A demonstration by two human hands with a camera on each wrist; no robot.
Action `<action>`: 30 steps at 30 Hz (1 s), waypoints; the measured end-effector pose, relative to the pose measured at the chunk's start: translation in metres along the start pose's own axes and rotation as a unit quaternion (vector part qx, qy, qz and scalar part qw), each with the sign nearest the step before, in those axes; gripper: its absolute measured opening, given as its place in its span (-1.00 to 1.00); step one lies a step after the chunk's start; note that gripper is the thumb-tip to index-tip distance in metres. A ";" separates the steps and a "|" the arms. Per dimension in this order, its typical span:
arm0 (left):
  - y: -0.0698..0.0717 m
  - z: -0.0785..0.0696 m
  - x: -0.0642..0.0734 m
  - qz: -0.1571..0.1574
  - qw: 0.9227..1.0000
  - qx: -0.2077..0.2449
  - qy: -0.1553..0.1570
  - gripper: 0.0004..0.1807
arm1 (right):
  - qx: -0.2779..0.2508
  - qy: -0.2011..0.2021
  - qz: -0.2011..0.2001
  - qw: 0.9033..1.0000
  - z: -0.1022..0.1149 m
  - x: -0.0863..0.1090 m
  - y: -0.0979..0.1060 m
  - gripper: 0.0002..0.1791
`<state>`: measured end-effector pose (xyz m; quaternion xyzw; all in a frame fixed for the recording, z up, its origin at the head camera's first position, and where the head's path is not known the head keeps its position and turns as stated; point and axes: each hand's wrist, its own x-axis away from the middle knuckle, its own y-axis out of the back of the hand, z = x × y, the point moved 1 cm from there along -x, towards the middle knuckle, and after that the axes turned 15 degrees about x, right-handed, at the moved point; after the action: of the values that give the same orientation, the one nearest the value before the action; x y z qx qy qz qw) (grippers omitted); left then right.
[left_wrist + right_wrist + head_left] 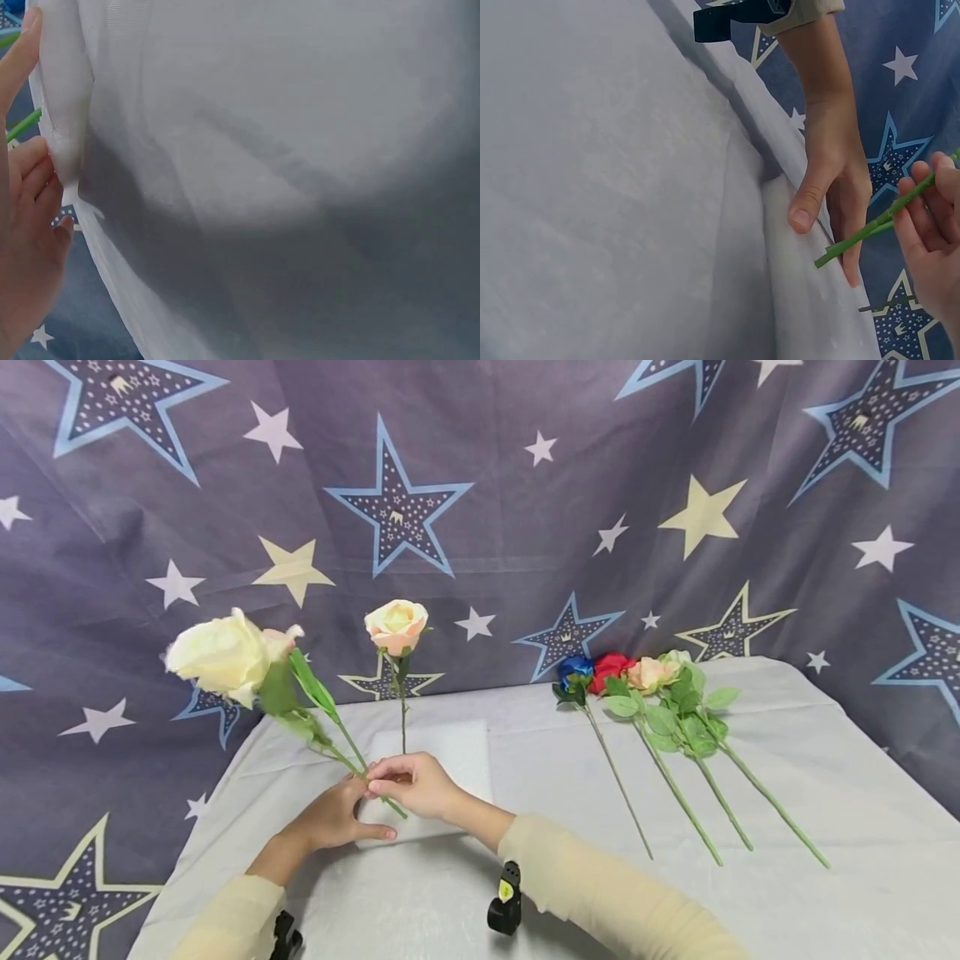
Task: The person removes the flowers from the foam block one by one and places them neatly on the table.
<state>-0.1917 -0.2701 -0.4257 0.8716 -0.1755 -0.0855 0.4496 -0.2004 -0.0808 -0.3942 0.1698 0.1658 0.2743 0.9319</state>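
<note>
Seemingly at the planting step — pinching the cream rose (217, 658) by its stem (343, 762) over the white block (468, 760) with the right hand (420, 787), resting the left hand (330, 814) outstretched against that block — and likely needing a downward turn next.

A person's right hand (420, 787) pinches green stems (351, 748) below a cream rose (217, 656), left hand (330, 817) at a white block (471, 768), as four roses (649, 674) (one blue) lie right.

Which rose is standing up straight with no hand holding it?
The peach rose at the white foam slab. The cream rose tilts in the right hand; the blue rose, red rose, second peach rose and whitish rose lie on the table.
</note>
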 end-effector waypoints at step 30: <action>-0.002 0.000 -0.003 0.007 1.000 -0.004 -0.007 0.19 | -0.008 0.077 -0.083 0.994 0.023 0.021 0.040 -0.79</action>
<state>-0.1944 -0.2677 -0.4271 0.8678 -0.1847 -0.0888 0.4527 -0.1933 -0.0424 -0.3618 0.1262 0.2484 0.2098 0.9372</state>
